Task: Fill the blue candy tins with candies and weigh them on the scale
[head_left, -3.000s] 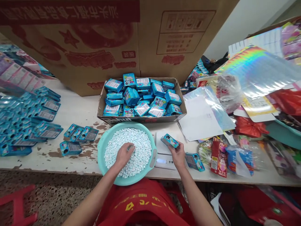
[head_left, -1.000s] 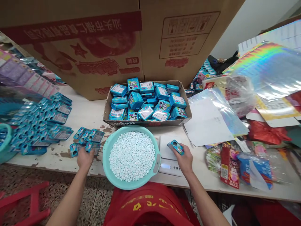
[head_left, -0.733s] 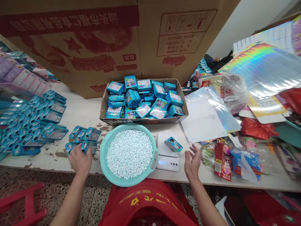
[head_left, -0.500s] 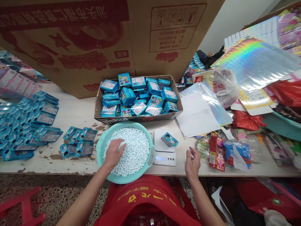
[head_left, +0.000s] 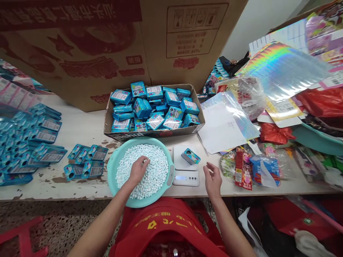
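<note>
My left hand (head_left: pixel 139 170) is over the small white candies (head_left: pixel 155 171) in a turquoise plastic basin (head_left: pixel 112 178). Its fingers are curled together, and whatever they hold cannot be made out. To the right of the basin lies a white digital scale (head_left: pixel 186 178). A blue candy box (head_left: pixel 190 156), with a dark round opening at its end, rests tilted on the scale's plate. My right hand (head_left: pixel 213 180) hovers just right of the scale, fingers loosely bent and apart, holding nothing.
Behind the basin stands a cardboard tray (head_left: pixel 155 135) full of blue candy boxes, backed by a large carton (head_left: pixel 150 43). Several blue boxes (head_left: pixel 92 168) lie left of the basin, beside a bigger stack (head_left: pixel 45 132). White paper (head_left: pixel 222 132) and candy bags (head_left: pixel 243 171) lie at right.
My left hand has moved right across the candies, its fingers drawing closer together. My right hand has come slightly nearer the scale and the box on it. The view has shifted a little.
</note>
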